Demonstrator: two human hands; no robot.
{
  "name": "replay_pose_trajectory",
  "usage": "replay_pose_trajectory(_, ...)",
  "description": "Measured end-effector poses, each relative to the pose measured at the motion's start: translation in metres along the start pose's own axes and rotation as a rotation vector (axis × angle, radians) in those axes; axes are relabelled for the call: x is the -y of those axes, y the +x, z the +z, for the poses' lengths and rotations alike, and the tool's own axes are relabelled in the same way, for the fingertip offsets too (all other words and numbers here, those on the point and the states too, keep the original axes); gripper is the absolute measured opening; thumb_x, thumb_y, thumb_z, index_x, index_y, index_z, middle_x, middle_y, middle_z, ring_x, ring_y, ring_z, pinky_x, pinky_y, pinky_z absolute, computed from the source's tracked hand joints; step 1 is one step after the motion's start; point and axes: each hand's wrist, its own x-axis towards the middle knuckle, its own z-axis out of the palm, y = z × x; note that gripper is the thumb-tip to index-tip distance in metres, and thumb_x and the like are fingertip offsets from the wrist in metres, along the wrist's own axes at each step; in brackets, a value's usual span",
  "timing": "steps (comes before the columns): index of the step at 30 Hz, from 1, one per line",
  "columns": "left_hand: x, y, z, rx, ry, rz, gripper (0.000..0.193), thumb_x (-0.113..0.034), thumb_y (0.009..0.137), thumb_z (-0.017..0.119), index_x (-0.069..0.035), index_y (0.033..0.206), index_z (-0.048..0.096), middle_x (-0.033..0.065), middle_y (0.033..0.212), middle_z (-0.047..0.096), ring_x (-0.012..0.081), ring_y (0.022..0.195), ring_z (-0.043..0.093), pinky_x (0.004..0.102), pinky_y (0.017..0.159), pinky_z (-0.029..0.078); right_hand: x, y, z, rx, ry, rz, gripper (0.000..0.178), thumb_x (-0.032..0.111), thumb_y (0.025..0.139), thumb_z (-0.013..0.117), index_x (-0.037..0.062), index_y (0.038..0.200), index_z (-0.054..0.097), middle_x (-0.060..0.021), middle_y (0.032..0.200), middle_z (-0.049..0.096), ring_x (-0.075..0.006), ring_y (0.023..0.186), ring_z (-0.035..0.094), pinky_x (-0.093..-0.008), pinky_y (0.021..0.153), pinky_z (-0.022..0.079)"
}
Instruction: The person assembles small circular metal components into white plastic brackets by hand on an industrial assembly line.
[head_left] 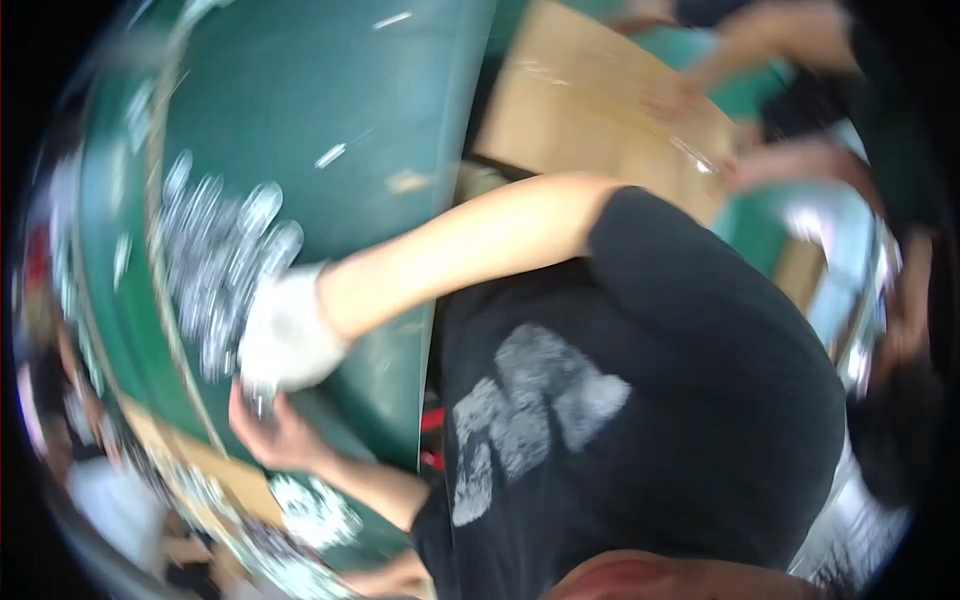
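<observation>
Green table (290, 80) fills the frame's upper left. At lower left, the bare left hand (278, 438) bends round a small clear piece (261, 403), seemingly holding it steady by the gloved right hand (290, 335), whose grip is too blurry to tell. Shiny clear pieces (205, 270) lie heaped beyond, within easy reach. Farther, upper right, sits a cardboard box (590, 110).

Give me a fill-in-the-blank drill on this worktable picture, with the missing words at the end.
1. The glove beside the bare hand is coloured ____.
2. The worktop under the clear pieces is coloured ____.
3. The shirt with the pale print is coloured ____.
4. In the picture, the large cardboard piece lies to the ____ of the clear pieces.

Missing words: white; green; black; right.
</observation>
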Motion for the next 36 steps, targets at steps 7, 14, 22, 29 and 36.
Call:
replay_pose_trajectory(7, -0.009, -0.001, -0.006, -0.062, -0.119, 0.008, 0.059, -0.023, 0.071, 0.093, -0.003, 0.122, 0.071, 0.0120, 0.111, 0.074, 0.0185, 0.091, 0.070, 0.0285, 0.076, 0.056, -0.006, 0.017, 0.001, 0.041, -0.151, -0.128, 0.027, 0.034, 0.091, 0.066, 0.0155, 0.110, 0.072, -0.0071, 0.089, 0.073, -0.0277, 0.079, 0.072, -0.0417, 0.065, 0.057)
replay_pose_trajectory(14, -0.002, -0.008, 0.003, -0.161, -0.140, 0.054, 0.059, -0.023, 0.068, 0.094, -0.004, 0.119, 0.072, 0.0129, 0.108, 0.075, 0.0206, 0.085, 0.073, 0.0283, 0.071, 0.059, -0.002, 0.016, 0.003, 0.068, -0.196, -0.151, 0.029, 0.029, 0.086, 0.074, 0.0141, 0.111, 0.072, -0.0061, 0.089, 0.071, -0.0261, 0.081, 0.072, -0.0383, 0.065, 0.056)
replay_pose_trajectory(22, -0.006, -0.013, 0.009, -0.171, -0.160, 0.018, 0.057, -0.022, 0.067, 0.096, -0.005, 0.117, 0.073, 0.0110, 0.108, 0.076, 0.0181, 0.085, 0.073, 0.0266, 0.070, 0.058, 0.006, 0.010, 0.001, 0.070, -0.234, -0.086, 0.030, 0.029, 0.084, 0.077, 0.0145, 0.109, 0.072, -0.0045, 0.085, 0.071, -0.0278, 0.074, 0.071, -0.0383, 0.061, 0.055)
replay_pose_trajectory(29, -0.020, -0.016, 0.014, -0.171, -0.249, -0.075, 0.057, -0.020, 0.068, 0.096, -0.004, 0.117, 0.073, 0.0109, 0.113, 0.076, 0.0191, 0.096, 0.074, 0.0274, 0.073, 0.059, 0.000, 0.001, -0.002, 0.006, -0.182, -0.114, 0.028, 0.028, 0.083, 0.076, 0.0144, 0.107, 0.072, -0.0059, 0.081, 0.070, -0.0272, 0.071, 0.071, -0.0381, 0.059, 0.055)
replay_pose_trajectory(36, -0.032, -0.033, -0.001, -0.140, -0.217, -0.242, 0.050, 0.001, 0.080, 0.085, 0.006, 0.126, 0.067, 0.0170, 0.119, 0.073, 0.0217, 0.098, 0.071, 0.0342, 0.091, 0.057, 0.001, -0.002, 0.024, 0.078, 0.248, -0.035, 0.027, 0.029, 0.087, 0.057, 0.0098, 0.098, 0.072, -0.0148, 0.084, 0.073, -0.0353, 0.077, 0.072, -0.0477, 0.069, 0.057)
